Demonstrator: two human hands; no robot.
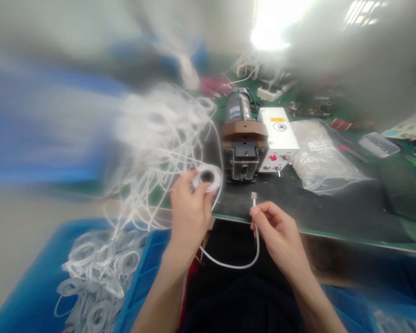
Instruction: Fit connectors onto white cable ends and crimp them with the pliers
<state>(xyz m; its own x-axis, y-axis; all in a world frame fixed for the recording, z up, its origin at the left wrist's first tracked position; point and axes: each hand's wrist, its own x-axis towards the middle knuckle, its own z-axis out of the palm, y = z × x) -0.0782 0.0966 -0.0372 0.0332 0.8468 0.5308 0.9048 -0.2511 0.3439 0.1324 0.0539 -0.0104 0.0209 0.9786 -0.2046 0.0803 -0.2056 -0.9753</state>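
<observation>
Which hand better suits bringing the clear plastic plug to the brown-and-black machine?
Probably the right hand: it pinches the white cable below the plug, near the machine. Left hand grips a round white coil.

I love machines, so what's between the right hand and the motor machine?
In the head view, a cable plug sticks out from the right hand; then black mat reaches to the motor machine.

Long green-topped worktable, flat black mat along front edge. Smooth pale beige floor at left, blurry. Glaring white overhead light up top; bright barred patch upper right, window or lamp unclear. Upper background grey, smeared.
</observation>
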